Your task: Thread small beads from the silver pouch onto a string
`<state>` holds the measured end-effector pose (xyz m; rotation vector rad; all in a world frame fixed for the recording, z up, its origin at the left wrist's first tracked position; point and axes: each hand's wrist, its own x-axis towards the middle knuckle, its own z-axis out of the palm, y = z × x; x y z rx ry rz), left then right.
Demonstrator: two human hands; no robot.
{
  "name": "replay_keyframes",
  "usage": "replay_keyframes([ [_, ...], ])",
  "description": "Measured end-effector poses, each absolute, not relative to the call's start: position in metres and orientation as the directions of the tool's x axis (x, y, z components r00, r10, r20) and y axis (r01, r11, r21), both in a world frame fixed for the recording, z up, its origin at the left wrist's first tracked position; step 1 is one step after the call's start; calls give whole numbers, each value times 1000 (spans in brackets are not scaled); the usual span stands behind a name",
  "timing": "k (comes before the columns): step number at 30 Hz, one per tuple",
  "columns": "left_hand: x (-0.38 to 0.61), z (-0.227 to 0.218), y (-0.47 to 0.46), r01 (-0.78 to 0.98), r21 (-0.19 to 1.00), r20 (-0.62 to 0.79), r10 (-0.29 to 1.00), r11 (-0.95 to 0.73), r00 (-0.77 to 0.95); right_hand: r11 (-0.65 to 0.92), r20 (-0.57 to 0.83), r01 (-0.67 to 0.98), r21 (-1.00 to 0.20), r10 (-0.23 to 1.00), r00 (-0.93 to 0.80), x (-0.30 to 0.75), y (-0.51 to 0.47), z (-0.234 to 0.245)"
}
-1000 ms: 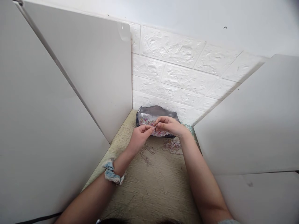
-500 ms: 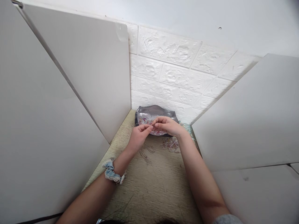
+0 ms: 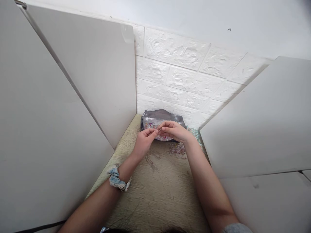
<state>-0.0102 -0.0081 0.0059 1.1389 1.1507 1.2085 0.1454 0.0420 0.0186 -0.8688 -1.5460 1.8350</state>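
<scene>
My left hand [image 3: 145, 139] is closed in a pinch, its fingertips meeting those of my right hand [image 3: 173, 131] in front of a dark grey pouch. My right hand is pinched too. Whatever lies between the fingertips is too small to make out. The pouch [image 3: 161, 115] leans at the wall and holds many small coloured beads [image 3: 150, 124]. A string of beads [image 3: 152, 158] lies on the wood-grain tabletop [image 3: 165, 194] below my left hand. A heap of pink and clear beads [image 3: 177, 149] lies under my right wrist.
A white embossed brick wall [image 3: 179, 68] closes off the back. White panels stand on the left [image 3: 92, 64] and the right [image 3: 262, 123], making the space narrow. Shiny greenish material [image 3: 194, 132] lies at the back right corner. A blue scrunchie [image 3: 118, 179] circles my left wrist.
Both hands stay almost in place, fingertips together. The fingers shift very slightly at the pinch. The pouch and the beads on the tabletop have not moved.
</scene>
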Motion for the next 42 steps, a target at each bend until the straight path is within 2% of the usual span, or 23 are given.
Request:
replay_keyframes([
  [27, -10, 5, -7, -65, 997, -46, 999, 45, -8, -160, -127, -1, -987, 787, -604, 140, 42, 15],
  [42, -10, 2, -6, -126, 992, -38, 996, 28, -80, -258, -131, -132, -957, 792, -597, 138, 42, 13],
])
